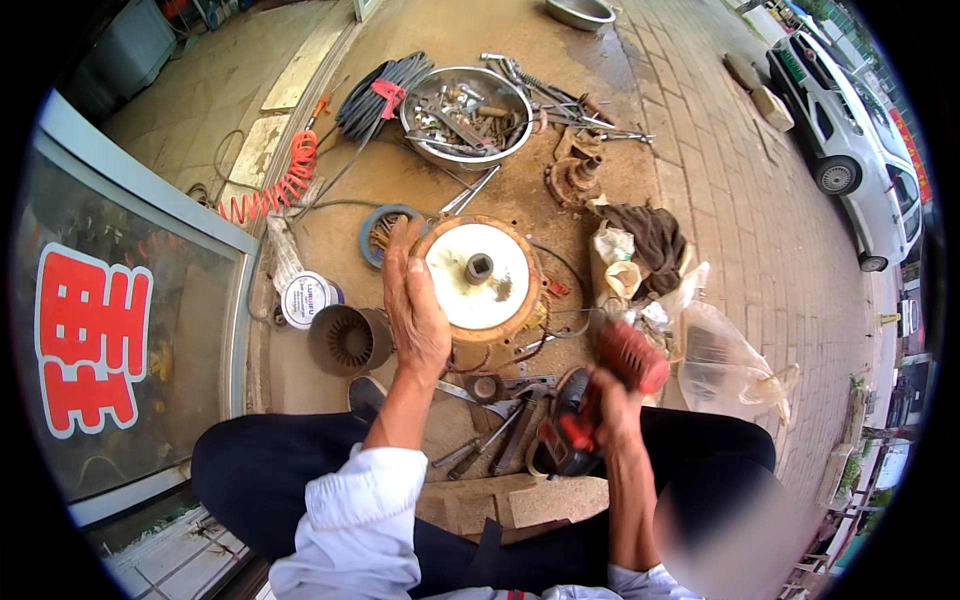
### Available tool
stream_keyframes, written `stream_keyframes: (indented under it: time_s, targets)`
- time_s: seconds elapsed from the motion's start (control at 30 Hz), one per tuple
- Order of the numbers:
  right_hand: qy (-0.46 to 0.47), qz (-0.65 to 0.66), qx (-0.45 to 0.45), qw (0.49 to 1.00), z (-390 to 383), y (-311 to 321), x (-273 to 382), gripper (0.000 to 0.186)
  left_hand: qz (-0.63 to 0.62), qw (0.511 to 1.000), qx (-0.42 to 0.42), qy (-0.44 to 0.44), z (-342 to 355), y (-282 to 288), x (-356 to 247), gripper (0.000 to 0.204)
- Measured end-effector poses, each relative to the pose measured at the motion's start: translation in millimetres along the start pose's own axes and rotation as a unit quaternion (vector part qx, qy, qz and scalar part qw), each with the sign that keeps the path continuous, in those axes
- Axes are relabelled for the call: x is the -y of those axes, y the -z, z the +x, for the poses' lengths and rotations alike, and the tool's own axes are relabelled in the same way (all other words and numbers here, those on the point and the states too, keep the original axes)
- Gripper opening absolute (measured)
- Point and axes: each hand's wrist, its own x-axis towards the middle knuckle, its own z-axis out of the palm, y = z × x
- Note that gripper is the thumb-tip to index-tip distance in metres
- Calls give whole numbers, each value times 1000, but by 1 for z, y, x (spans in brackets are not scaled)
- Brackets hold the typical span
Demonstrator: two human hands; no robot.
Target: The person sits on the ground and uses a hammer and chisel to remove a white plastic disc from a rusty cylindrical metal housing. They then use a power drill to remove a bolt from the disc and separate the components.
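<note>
In front of me stands a round, rusty-rimmed housing (pixel 455 262) with a white disc face and a dark shaft end in its centre. My left hand (pixel 415 315) lies along the housing's left side, fingers stretched out against the rim. A red and black cordless power tool (pixel 630 355) is in my right hand (pixel 617 405), fingers wrapped round its grip. Its front end is blurred and stands to the right of the housing. Left of my left wrist is a dark slotted metal cylinder (pixel 350 340), with a white tub (pixel 308 300) behind it.
Behind the housing sit a metal bowl (pixel 410 130) of loose parts, a blue-rimmed dish (pixel 372 245) of bolts and a coiled red hose (pixel 290 185). Hand tools (pixel 510 435) lie between my feet. A rusty flange (pixel 575 180), rags (pixel 650 245) and a plastic bag (pixel 730 370) are rightward.
</note>
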Motion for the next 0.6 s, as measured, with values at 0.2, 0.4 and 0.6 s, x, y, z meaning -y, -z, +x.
stream_keyframes:
  time_s: [0.2,0.4,0.6]
  targets:
    - [-196,-40,-30,979,-4,-12,-82,51,-44,996,-78,10,-3,-15,1,62]
    - [-231,-35,-56,971,7,-31,-115,33,99,993,-46,-36,-3,-2,0,63]
    - [-238,-31,-71,968,5,-44,-105,36,109,991,-64,-40,-8,-4,2,57]
